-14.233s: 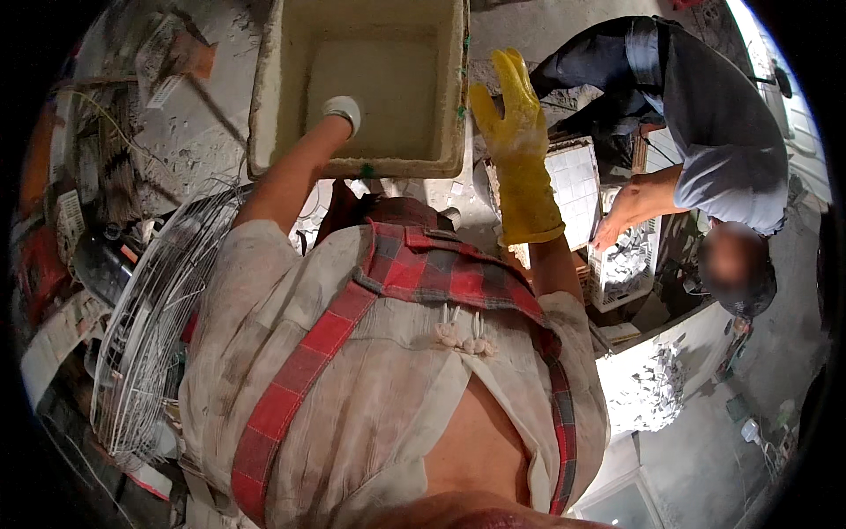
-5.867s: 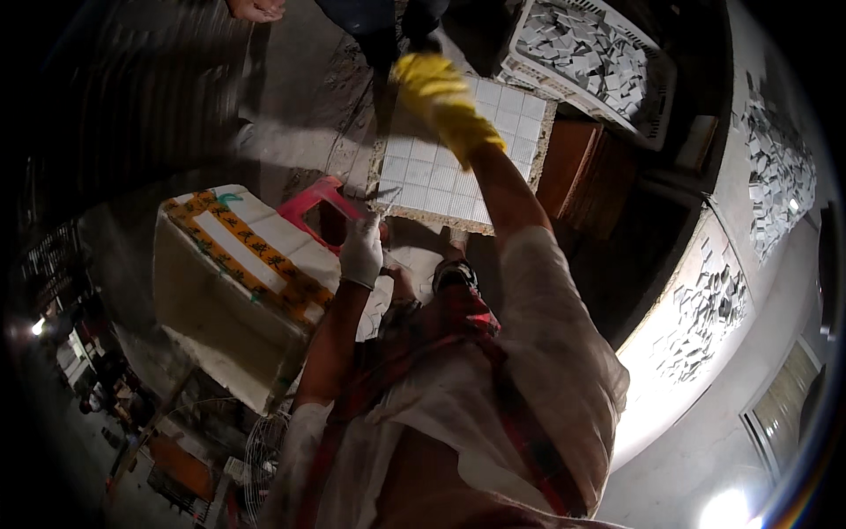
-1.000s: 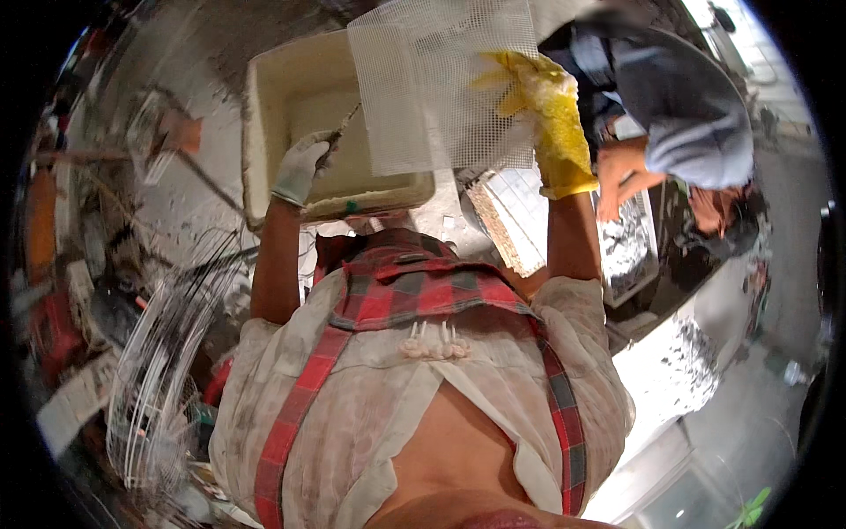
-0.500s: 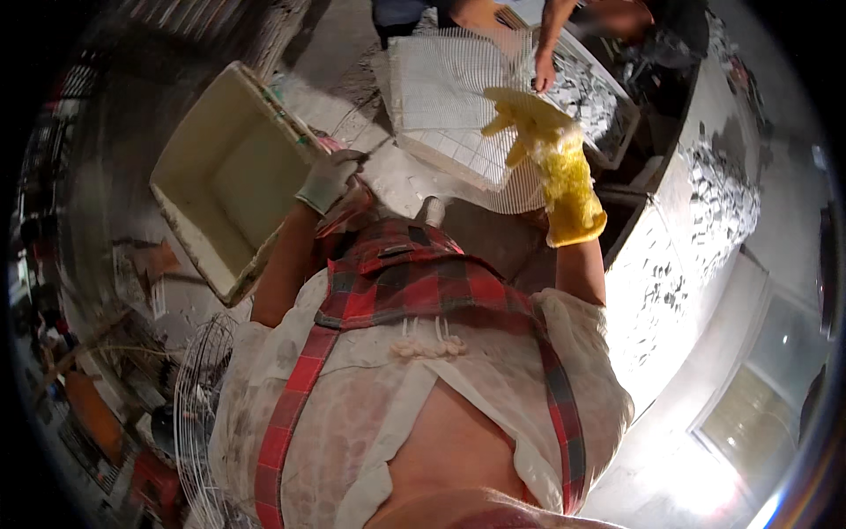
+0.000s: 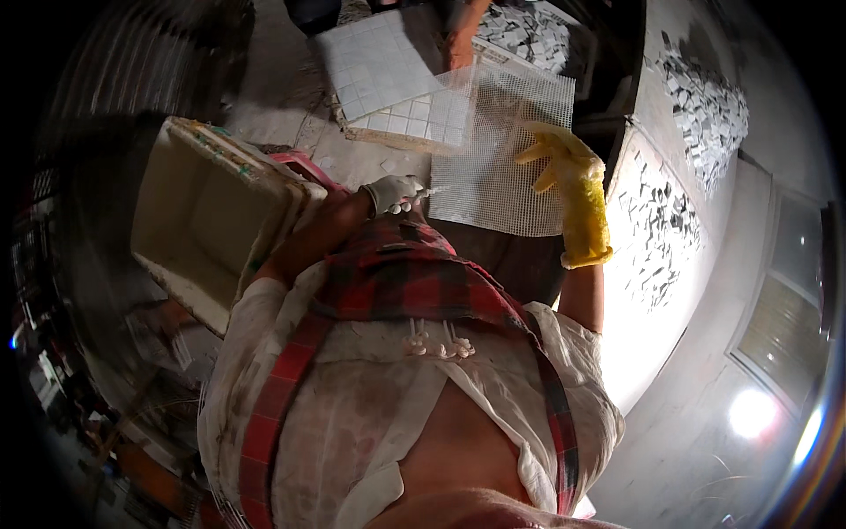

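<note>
Partly hidden behind the mesh sheet (image 5: 502, 150): the lower corner of the white tile sheet (image 5: 388, 75), its squares showing dimly through the weave. Cut off at the top edge: another person's hand (image 5: 458, 44), resting on the tile sheet's far side, arm and body out of view. Too dark to read: the whole left rim and the clutter at lower left. Washed out by glare: the pale panel at right, its scattered dark fragments blurred.

One mesh sheet, white and see-through, held up in the air over the tile sheet and ahead of the chest. Two hands of the wearer, well apart. Right hand (image 5: 564, 167), in a yellow rubber glove, fingers half spread, lying against the mesh's right edge; whether pinching it or only pressed flat to it, cannot tell. Left hand (image 5: 395, 192), in a white glove, curled shut at the mesh's lower left corner, seemingly gripping it there.

One cream plastic tub (image 5: 211, 220), tilted, open side up, just left of the left forearm, with one pink object (image 5: 304, 167) peeking from behind its rim, mostly covered. Two mosaic panels (image 5: 670, 220) of broken pieces at right; a third at the top, half cut off.
</note>
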